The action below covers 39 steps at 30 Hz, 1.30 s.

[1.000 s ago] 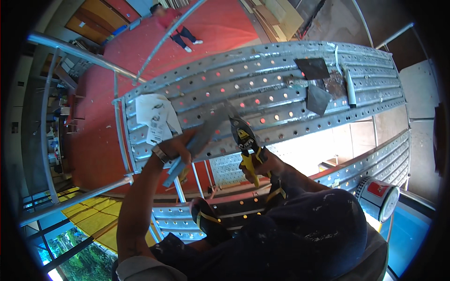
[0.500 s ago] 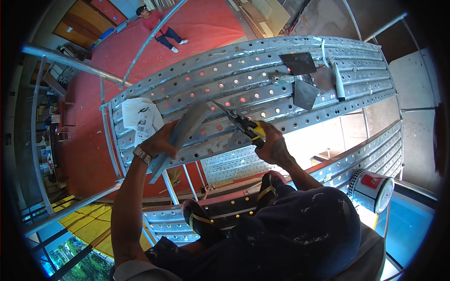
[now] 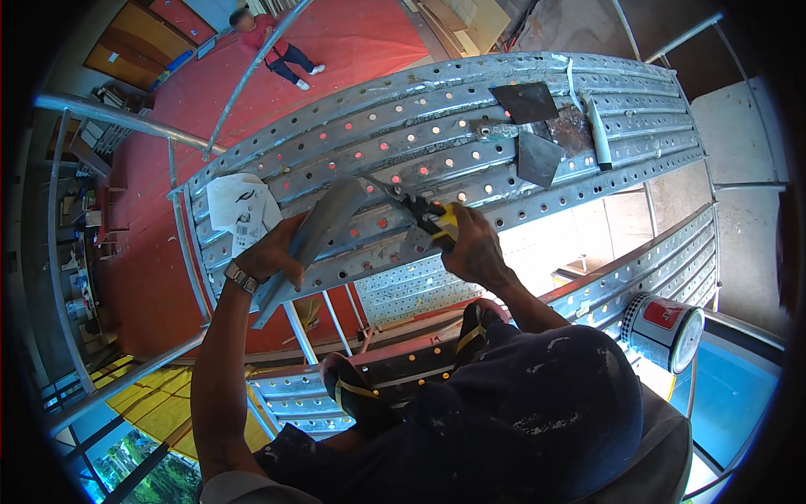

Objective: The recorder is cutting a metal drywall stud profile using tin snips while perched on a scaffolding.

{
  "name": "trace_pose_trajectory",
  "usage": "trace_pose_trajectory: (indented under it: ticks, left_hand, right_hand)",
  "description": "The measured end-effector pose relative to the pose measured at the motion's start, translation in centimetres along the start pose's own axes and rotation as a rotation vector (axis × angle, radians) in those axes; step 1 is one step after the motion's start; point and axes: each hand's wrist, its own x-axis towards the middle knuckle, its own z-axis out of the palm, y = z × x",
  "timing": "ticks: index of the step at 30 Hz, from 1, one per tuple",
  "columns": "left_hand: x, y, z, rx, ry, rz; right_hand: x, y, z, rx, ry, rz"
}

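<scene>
My left hand [image 3: 275, 254] is closed around a long grey sheet-metal channel [image 3: 332, 217], which slants up and away from me over the perforated metal deck. In my right hand [image 3: 480, 249] is a pair of tin snips [image 3: 422, 213] with yellow-and-black handles. Their jaws point left at the far end of the channel. Whether the blades touch the metal I cannot tell, as that spot is blurred. A white printed bag [image 3: 241, 204] lies on the deck just beyond my left hand.
On the scaffold deck [image 3: 403, 113], dark flat sheet pieces [image 3: 540, 160] and a light tube [image 3: 599, 134] lie to the right. A paint bucket [image 3: 663, 332] stands at right. Scaffold pipes [image 3: 126, 120] run along the left. A person [image 3: 269, 46] stands on the red floor below.
The snips and my right hand have moved left, bringing the jaws to the channel's far end. My left hand and the channel have shifted slightly left. The whole view has shifted a little.
</scene>
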Motion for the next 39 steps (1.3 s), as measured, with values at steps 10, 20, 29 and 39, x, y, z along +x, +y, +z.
trace_pose_trajectory:
  ticks: [10,20,29,39]
  left_hand:
    - [1.3,0.3,1.4,0.269,0.206,0.072]
    - [2.2,0.0,2.1,0.481,0.312,0.062]
    - [2.7,2.3,5.6,-0.304,0.057,0.094]
    - [4.8,3.5,9.6,-0.656,0.218,0.329]
  right_hand:
    - [4.3,4.7,-0.2,-0.448,0.161,-0.035]
    - [4.5,3.5,0.6,-0.341,0.071,0.033]
    - [1.6,-2.2,2.3,0.334,-0.182,-0.088]
    - [0.7,-6.5,2.2,1.057,-0.386,0.031]
